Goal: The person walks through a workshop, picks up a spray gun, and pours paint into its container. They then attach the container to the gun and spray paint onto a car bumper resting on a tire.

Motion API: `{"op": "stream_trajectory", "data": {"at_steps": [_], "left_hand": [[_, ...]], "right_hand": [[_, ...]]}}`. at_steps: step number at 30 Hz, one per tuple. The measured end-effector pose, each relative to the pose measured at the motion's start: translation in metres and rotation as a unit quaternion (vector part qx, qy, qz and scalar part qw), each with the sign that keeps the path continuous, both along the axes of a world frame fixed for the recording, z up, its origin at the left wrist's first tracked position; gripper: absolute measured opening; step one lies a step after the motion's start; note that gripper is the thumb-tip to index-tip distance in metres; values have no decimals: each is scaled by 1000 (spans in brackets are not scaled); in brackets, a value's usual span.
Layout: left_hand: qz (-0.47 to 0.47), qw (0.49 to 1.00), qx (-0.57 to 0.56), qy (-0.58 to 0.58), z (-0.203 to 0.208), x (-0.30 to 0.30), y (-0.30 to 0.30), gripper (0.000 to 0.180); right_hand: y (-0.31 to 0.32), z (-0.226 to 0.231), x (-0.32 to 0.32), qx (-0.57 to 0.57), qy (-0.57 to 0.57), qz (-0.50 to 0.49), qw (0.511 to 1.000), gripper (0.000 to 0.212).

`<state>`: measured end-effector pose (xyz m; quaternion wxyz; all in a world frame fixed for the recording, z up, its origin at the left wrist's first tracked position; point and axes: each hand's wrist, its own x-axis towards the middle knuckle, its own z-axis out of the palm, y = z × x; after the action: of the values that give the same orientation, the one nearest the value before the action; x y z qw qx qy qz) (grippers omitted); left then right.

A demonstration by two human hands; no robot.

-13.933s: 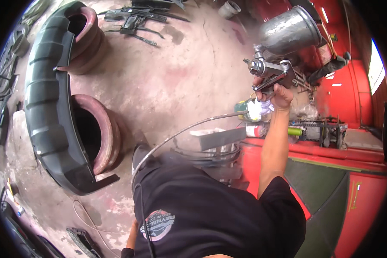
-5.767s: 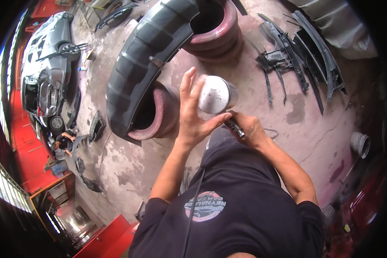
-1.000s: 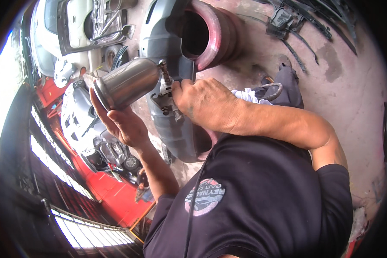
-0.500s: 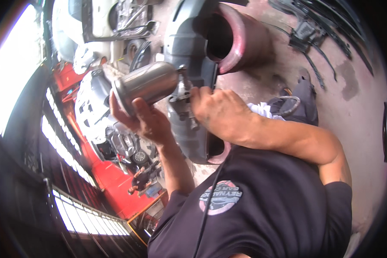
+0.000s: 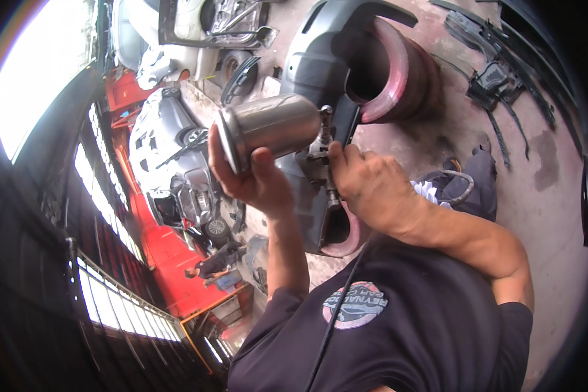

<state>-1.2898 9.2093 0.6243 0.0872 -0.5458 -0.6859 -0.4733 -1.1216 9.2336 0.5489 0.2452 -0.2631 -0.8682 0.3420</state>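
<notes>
A spray gun (image 5: 323, 151) with a shiny metal cup (image 5: 274, 127) is held up in front of my chest. The cup lies tilted nearly sideways, its rounded end toward the gun. My left hand (image 5: 260, 186) cradles the cup's wide, rimmed end, thumb on the near side and fingers around the edge. Curled at the metal gun body is my right hand (image 5: 375, 186); its fingertips are partly hidden. Behind both hands stands a dark grey car bumper (image 5: 317, 68).
Red-rimmed round drums or stacked tires (image 5: 398, 85) stand against the bumper. Black plastic car parts (image 5: 496, 81) lie on the floor at the far right. Damaged cars (image 5: 189, 189) stand to the left, with people (image 5: 219, 264) near them. A looped hose (image 5: 462, 189) is beside my right forearm.
Both hands and the spray gun appear farther right in the picture, as does the background, so the view has shifted. The hold on the cup and gun looks the same.
</notes>
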Motion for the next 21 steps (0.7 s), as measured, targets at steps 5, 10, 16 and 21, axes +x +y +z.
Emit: {"op": "stream_trajectory", "data": {"at_steps": [5,10,16,21], "left_hand": [[-32,992,55,-112,-8,7,5,106],[0,1000,8,-9,-7,-5,-2,92],[-59,989,47,-126,8,0,2,85],[-75,987,31,-141,5,0,6,89]], "right_hand": [[5,2,1,54,4,-6,999,45],[9,9,7,21,10,35,999,49],[51,-15,44,-147,234,145,950,68],[86,-19,6,-301,331,80,891,55]]}}
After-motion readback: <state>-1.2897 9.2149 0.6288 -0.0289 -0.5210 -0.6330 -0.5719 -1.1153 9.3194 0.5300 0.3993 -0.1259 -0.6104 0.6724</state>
